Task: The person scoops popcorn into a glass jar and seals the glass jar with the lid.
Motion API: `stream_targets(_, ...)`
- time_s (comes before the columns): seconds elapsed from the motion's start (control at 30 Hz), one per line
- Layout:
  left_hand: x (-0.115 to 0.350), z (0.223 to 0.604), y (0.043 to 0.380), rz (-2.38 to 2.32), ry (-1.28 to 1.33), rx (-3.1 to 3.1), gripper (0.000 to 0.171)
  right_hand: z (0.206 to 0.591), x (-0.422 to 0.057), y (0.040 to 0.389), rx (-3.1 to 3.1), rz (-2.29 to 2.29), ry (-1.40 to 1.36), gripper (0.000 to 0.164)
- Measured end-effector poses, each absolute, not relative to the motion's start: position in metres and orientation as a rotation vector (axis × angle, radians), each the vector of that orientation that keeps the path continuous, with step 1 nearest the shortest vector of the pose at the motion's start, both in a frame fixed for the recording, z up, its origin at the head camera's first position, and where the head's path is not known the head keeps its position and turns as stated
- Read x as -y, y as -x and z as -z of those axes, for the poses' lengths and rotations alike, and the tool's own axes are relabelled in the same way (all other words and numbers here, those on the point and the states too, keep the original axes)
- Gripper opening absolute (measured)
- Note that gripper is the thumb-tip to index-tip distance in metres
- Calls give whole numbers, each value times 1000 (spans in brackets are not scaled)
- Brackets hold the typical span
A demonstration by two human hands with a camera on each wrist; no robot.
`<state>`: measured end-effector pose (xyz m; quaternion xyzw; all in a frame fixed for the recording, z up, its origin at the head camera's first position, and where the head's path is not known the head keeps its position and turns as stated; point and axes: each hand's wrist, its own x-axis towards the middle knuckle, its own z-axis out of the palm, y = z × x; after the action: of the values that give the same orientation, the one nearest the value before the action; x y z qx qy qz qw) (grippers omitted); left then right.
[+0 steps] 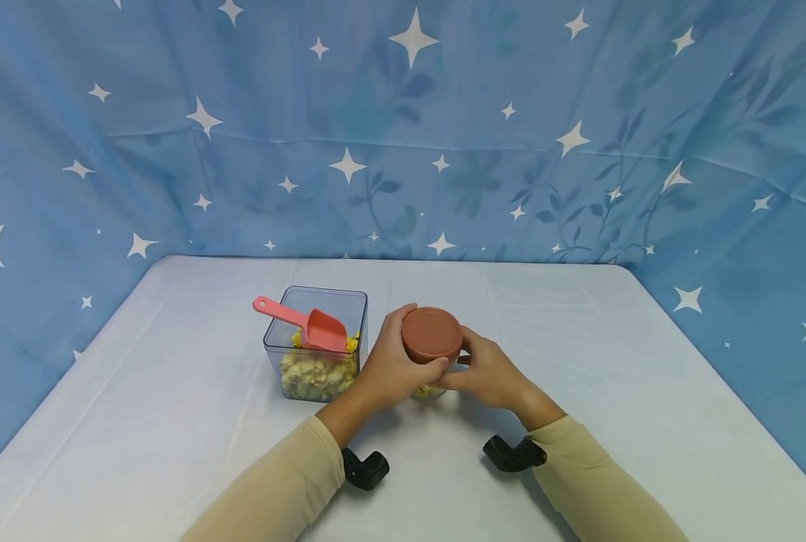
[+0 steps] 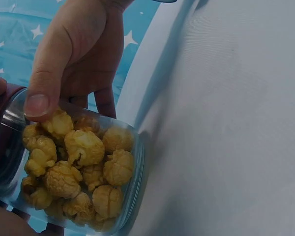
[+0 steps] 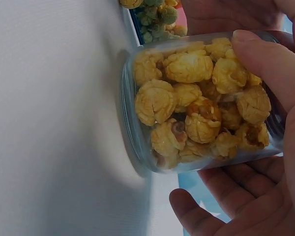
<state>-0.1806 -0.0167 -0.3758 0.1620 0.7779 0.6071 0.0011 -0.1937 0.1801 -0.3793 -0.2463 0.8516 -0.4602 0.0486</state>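
Note:
In the head view my left hand point(image 1: 390, 367) grips the round brown lid point(image 1: 432, 333), its thumb and fingers spread around the rim. My right hand point(image 1: 492, 374) holds the clear jar point(image 1: 428, 392) below it, thumb on one side and fingers on the other. Caramel popcorn point(image 2: 83, 147) fills much of the jar, as both wrist views show through its wall. The jar's base is down close to the white tablecloth. The lid sits over the jar's mouth; the hands hide most of the join.
Left of the hands stands a clear square bin point(image 1: 316, 297) part full of popcorn, with a pink scoop point(image 1: 323, 330) lying across its top. Black wrist cameras hang under both forearms. A blue starry curtain point(image 1: 403, 135) rises behind the white table point(image 1: 138, 421).

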Motion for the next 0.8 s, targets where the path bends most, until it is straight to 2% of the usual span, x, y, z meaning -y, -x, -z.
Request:
stream_targets(0.17,14,376,177,-1952,-402,-2481,103,381,-181,193,-2582,1403,764,70)
stream_targets(0.4,11,376,177,-1969,-442,-2550,87,380,-179,193,-2592,1412,756,70)
stream_targets(0.6,17,374,180,-1877,-535,-2548,85,380,-179,193,-2609,1398,757,70)
stream_targets(0.8,16,373,178,-1876,-453,-2547,101,381,-180,194,-2605,1397,763,71)
